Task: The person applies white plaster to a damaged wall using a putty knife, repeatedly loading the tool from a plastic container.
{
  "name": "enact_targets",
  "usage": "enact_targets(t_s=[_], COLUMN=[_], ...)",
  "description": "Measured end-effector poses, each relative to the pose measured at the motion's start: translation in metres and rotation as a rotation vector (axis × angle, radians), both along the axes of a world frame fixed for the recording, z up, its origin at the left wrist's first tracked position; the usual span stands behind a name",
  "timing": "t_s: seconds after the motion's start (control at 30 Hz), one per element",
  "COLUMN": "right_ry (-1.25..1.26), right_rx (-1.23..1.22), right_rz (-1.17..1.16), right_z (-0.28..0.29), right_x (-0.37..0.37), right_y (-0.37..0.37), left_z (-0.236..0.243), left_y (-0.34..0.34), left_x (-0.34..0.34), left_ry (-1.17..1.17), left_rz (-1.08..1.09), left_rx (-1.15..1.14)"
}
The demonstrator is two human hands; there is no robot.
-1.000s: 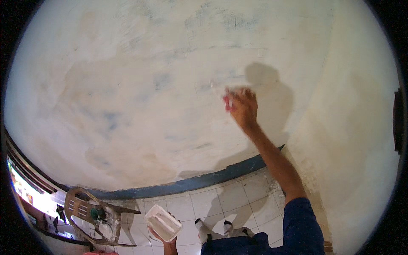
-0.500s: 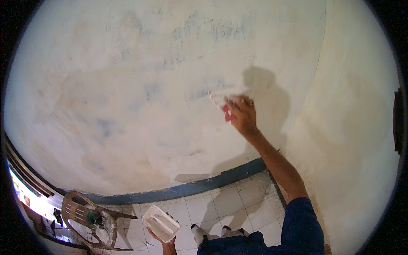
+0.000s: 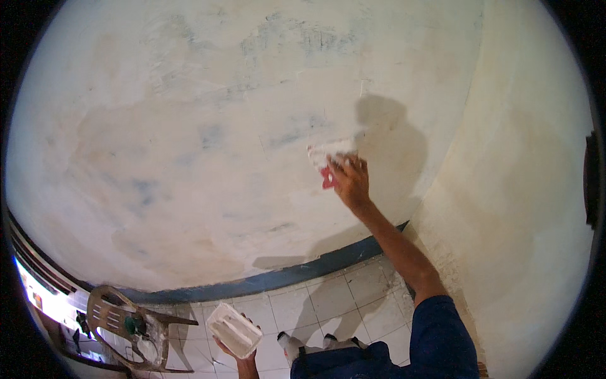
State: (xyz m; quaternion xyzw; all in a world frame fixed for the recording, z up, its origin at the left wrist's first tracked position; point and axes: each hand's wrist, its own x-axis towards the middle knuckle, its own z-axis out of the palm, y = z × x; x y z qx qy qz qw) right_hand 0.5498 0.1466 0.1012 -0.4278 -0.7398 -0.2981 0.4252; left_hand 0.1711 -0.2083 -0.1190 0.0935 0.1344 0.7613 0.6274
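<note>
My right hand (image 3: pixel 351 181) is raised against the wall, its fingers closed round a putty knife (image 3: pixel 329 179) with a red handle. The wide blade is coated in white filler and lies at or very close to the wall (image 3: pixel 189 208). Low down, my left hand (image 3: pixel 247 364) grips a white rectangular tray (image 3: pixel 234 330) from beneath and the side. Whitish paste coats the inside of the tray, which is held tilted so its inside shows. Patches of blue show through the pale wall around the blade.
A worn brown plastic chair (image 3: pixel 120 322) stands at the lower left, with a green object (image 3: pixel 132 325) and whitish stuff on it. A dark blue band (image 3: pixel 303 274) runs along the wall's foot above white floor tiles (image 3: pixel 328 297). Another wall (image 3: pixel 505 189) meets this one at right.
My right hand and the putty knife have come slightly down the wall, and more of the blade's coated face shows. The view has shifted a little. My left hand still holds the tray.
</note>
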Motion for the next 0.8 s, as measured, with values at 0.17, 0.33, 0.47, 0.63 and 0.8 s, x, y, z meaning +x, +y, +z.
enact_targets(t_s=[0.17, 0.33, 0.47, 0.63, 0.8], right_ry=[0.052, 0.133, 0.032, -0.025, 0.102], right_rx=[-0.031, 0.151, 0.208, -0.043, 0.019], right_rz=[0.019, -0.042, -0.109, -0.114, 0.031], right_z=[-0.021, 0.116, 0.179, 0.095, 0.067], right_x=[0.014, 0.057, 0.083, 0.076, 0.072], right_y=[-0.015, 0.008, 0.016, -0.004, -0.033], left_z=[0.005, 0.005, 0.022, 0.024, 0.041], left_y=[-0.004, -0.004, -0.002, -0.001, -0.006], left_x=[-0.003, -0.003, 0.009, 0.009, 0.012], left_ry=[0.117, -0.023, -0.056, -0.014, -0.263], left_rz=[-0.015, 0.024, 0.04, 0.008, 0.067], left_rx=[0.007, -0.031, -0.01, 0.002, -0.076])
